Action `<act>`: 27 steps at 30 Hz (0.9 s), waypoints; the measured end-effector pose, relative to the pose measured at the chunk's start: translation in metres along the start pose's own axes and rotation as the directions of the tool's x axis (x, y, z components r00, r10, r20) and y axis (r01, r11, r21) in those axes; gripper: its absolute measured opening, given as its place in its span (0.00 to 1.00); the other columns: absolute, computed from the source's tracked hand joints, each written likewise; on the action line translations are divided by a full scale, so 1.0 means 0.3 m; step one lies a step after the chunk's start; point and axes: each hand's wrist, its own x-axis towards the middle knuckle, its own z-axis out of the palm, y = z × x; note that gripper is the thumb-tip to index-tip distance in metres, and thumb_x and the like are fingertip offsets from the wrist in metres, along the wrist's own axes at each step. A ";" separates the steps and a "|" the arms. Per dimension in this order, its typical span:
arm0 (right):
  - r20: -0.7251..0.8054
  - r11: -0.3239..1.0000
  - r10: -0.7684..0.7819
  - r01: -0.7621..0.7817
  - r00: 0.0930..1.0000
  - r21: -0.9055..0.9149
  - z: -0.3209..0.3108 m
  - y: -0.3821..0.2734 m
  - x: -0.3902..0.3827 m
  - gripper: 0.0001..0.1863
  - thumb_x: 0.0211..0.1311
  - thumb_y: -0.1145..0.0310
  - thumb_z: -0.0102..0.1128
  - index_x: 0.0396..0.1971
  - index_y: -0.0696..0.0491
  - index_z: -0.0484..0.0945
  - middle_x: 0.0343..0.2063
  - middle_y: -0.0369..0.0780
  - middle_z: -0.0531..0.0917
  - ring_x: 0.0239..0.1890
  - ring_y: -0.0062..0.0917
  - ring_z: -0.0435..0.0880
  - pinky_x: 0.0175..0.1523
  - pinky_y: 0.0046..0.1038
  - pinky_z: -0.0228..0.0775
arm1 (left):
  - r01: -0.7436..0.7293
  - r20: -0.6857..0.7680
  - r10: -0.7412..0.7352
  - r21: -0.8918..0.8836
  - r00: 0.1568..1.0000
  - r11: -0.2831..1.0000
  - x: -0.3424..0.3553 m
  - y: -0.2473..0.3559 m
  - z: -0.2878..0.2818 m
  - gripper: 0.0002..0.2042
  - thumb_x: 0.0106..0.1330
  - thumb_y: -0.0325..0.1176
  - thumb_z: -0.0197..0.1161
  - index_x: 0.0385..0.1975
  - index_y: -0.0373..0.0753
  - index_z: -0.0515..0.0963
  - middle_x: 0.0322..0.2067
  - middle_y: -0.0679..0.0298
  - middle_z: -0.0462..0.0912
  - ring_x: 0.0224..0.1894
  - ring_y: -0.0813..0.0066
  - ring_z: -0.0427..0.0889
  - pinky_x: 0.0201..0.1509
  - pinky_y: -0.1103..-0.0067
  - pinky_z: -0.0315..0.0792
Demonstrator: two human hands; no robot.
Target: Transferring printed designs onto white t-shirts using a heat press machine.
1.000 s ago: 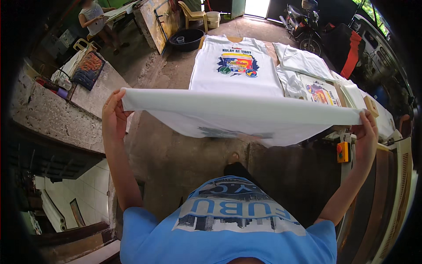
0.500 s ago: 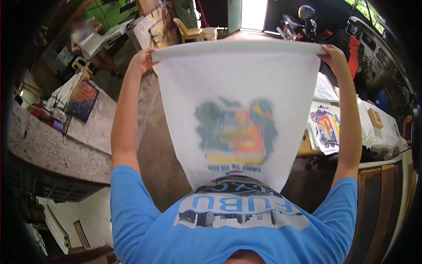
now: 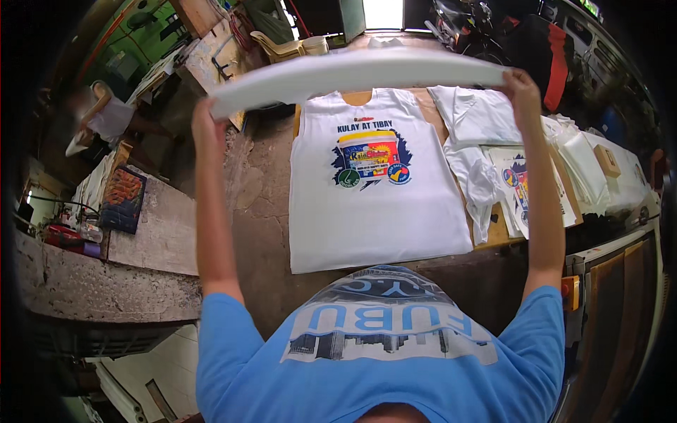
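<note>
Raised before me at arm's length is a piece of white cloth [image 3: 360, 72], seen nearly edge-on as a bowed, blurred band. My left hand [image 3: 209, 116] grips its left end, fingers closed. At the other end, my right hand [image 3: 520, 83] is closed on the cloth, slightly farther away. Beyond and below the band, a white sleeveless shirt [image 3: 381, 225] lies flat with its neckline away from me. Its chest carries a colourful printed picture of a pail with dark lettering above. The cloth hides part of the shirt's neck area.
To the right, a crumpled white shirt [image 3: 469, 113] and printed sheets [image 3: 518, 183] lie beside the flat shirt, with a small brown box [image 3: 606, 161] farther right. A rough concrete counter [image 3: 155, 225] runs along the left. Another person [image 3: 106, 116] bends over at the far left.
The white cloth hung down with an upside-down print facing me; now it is swung up into a narrow band. The flat shirt has come into sight below. Both hands keep their grip.
</note>
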 end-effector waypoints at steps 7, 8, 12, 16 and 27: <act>-0.293 0.886 0.317 -0.392 0.902 -0.247 -0.097 0.403 -0.463 0.06 0.54 0.70 0.54 0.28 0.57 0.73 0.21 0.34 0.74 0.22 0.16 0.73 0.20 0.20 0.68 | 0.392 -0.384 -0.337 0.074 0.860 0.917 -0.512 -0.405 -0.205 0.02 0.57 0.30 0.54 0.27 0.45 0.68 0.28 0.70 0.72 0.30 0.81 0.74 0.28 0.83 0.70; -0.318 0.873 0.312 -0.402 0.895 -0.277 -0.131 0.450 -0.538 0.06 0.54 0.70 0.54 0.28 0.58 0.73 0.20 0.35 0.74 0.20 0.16 0.72 0.17 0.19 0.65 | 0.430 -0.362 -0.356 0.147 0.862 0.891 -0.599 -0.434 -0.213 0.03 0.58 0.32 0.54 0.25 0.46 0.67 0.24 0.72 0.71 0.25 0.82 0.73 0.25 0.83 0.71; -0.416 0.756 0.353 -0.518 0.838 -0.401 -0.215 0.615 -0.810 0.07 0.56 0.71 0.53 0.25 0.59 0.69 0.17 0.37 0.73 0.09 0.18 0.69 0.11 0.21 0.60 | 0.633 -0.404 -0.521 0.221 0.752 0.742 -0.897 -0.603 -0.366 0.03 0.58 0.33 0.54 0.27 0.43 0.70 0.23 0.69 0.72 0.23 0.80 0.73 0.20 0.82 0.71; -0.476 0.574 0.311 -0.562 0.823 -0.596 -0.218 0.641 -0.957 0.06 0.55 0.72 0.51 0.26 0.60 0.69 0.16 0.38 0.72 0.10 0.19 0.72 0.10 0.21 0.63 | 0.736 -0.502 -0.570 0.233 0.651 0.635 -1.014 -0.643 -0.387 0.06 0.57 0.34 0.54 0.29 0.40 0.71 0.24 0.66 0.73 0.22 0.77 0.74 0.20 0.80 0.73; -0.530 0.493 0.175 -0.540 0.830 -0.683 -0.246 0.610 -1.065 0.09 0.49 0.77 0.55 0.32 0.58 0.68 0.15 0.42 0.73 0.19 0.33 0.76 0.26 0.32 0.67 | 0.740 -0.472 -0.570 0.436 0.672 0.512 -1.093 -0.582 -0.425 0.07 0.60 0.34 0.53 0.27 0.37 0.72 0.22 0.66 0.73 0.20 0.78 0.73 0.19 0.82 0.72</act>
